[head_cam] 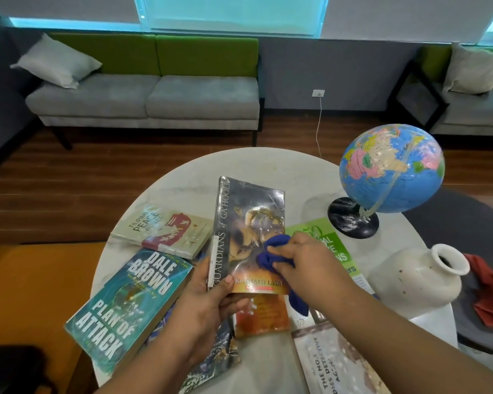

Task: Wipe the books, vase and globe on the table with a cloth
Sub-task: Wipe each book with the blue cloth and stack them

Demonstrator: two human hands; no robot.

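Note:
My left hand (211,297) grips the lower edge of a dark paperback, "Guardians of Ga'Hoole" (245,211), and holds it tilted above the round white table (268,166). My right hand (305,265) holds a bunched blue cloth (271,251) and presses it on the lower right of the cover. A tail of the cloth hangs below the book. The globe (390,169) stands on its black base at the right. The white vase (421,277) stands nearer, at the table's right edge.
Several other books lie on the table: a teal "Plan of Attack" (125,305), a beige one (168,231), a green one (328,245), an orange one (262,317) and a pale one (333,362). A red cloth (490,291) lies on a dark seat at right. A grey sofa (148,100) stands beyond.

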